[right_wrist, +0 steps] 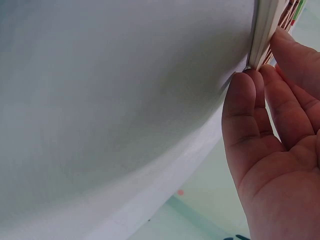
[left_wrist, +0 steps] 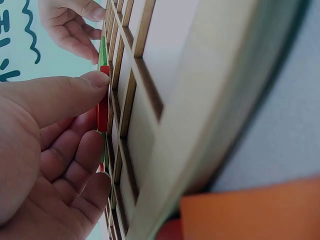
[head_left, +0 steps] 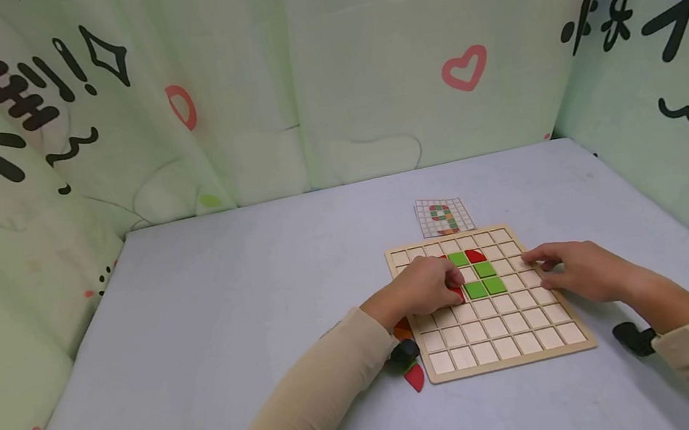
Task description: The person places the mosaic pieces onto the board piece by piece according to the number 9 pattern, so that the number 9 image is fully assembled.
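Note:
A wooden grid board (head_left: 489,329) lies on the table with green squares (head_left: 495,285) and a red rounded piece (head_left: 475,255) in its cells. My left hand (head_left: 423,286) is over the board's left part, pinching a red piece (left_wrist: 103,112) at the grid surface between thumb and fingers. That piece is partly hidden by the fingers in the head view. At the board's right edge, my right hand (head_left: 586,269) rests with thumb and fingertips apart along the rim; in the right wrist view its fingers (right_wrist: 240,102) are loosely bent beside the wooden edge.
A printed pattern card (head_left: 445,215) lies just behind the board. Loose pieces, including an orange one (left_wrist: 250,212) and a red one (head_left: 415,378), lie along the board's left side, partly under the left wrist. Printed curtains (head_left: 365,80) stand behind and beside the table (head_left: 250,294).

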Action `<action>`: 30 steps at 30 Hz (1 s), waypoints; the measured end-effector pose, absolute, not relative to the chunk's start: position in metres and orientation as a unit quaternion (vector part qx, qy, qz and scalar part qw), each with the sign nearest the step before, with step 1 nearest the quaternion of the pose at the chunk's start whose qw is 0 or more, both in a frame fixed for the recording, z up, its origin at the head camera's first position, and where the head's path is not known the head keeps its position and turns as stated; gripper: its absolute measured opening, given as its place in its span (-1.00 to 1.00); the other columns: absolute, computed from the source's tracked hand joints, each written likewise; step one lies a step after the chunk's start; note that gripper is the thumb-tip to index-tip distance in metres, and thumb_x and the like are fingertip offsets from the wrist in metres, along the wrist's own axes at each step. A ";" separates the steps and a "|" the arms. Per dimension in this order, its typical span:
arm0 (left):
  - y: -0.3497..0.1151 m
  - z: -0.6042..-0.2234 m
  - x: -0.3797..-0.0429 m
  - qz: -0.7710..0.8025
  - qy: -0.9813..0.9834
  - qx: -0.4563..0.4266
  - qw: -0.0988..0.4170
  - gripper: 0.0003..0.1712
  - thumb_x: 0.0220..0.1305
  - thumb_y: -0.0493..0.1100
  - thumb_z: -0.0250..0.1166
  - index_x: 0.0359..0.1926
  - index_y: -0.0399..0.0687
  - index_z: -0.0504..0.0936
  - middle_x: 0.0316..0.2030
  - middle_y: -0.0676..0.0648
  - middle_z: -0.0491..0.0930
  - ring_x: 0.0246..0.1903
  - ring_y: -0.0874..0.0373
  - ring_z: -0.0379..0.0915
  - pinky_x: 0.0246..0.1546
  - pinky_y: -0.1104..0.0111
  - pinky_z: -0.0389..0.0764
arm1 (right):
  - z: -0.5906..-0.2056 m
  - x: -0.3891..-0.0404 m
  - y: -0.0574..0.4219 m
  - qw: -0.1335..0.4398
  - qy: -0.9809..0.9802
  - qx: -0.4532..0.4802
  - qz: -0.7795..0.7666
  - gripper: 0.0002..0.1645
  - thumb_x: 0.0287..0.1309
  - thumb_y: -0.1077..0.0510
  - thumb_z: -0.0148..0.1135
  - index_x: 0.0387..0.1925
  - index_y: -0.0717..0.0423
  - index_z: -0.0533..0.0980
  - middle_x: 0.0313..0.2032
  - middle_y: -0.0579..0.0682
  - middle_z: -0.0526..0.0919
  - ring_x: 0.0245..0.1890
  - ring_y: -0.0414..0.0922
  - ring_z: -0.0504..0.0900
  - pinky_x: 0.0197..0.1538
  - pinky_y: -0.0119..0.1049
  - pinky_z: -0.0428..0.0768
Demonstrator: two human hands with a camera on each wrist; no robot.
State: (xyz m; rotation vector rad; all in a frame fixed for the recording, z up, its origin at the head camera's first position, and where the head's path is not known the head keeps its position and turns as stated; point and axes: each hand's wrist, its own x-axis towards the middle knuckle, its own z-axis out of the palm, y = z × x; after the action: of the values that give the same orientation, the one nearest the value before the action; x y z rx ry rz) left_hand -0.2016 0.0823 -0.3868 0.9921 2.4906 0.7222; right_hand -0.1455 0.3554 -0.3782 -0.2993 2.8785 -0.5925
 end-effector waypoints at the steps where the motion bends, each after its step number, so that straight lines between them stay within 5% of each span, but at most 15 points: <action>1: 0.082 -0.387 -0.201 0.257 0.882 0.350 0.182 -0.80 0.28 -0.16 0.42 -0.08 -0.02 0.68 -0.29 0.16 0.61 -0.29 0.33 0.44 -0.24 0.57 0.43 | -0.378 -0.146 0.355 0.093 0.970 -0.101 -0.199 -0.42 0.16 0.25 0.37 0.21 0.33 0.48 -0.06 0.27 0.63 -0.01 0.25 0.54 -0.01 0.20 0.49; 30: 0.082 -0.387 -0.201 0.248 0.890 0.345 0.164 -0.81 0.35 -0.22 0.33 -0.04 0.02 0.67 -0.15 0.15 0.65 -0.21 0.30 0.44 -0.15 0.56 0.44 | -0.378 -0.145 0.354 0.099 0.969 -0.090 -0.209 -0.41 0.16 0.25 0.36 0.22 0.33 0.47 -0.04 0.30 0.62 0.01 0.27 0.53 0.01 0.20 0.48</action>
State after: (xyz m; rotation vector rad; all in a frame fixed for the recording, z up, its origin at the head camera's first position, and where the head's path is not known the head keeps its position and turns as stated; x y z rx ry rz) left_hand -0.2006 0.0821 -0.3872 0.9850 2.5379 0.7080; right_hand -0.1452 0.3543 -0.3777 -0.2665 2.8644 -0.6187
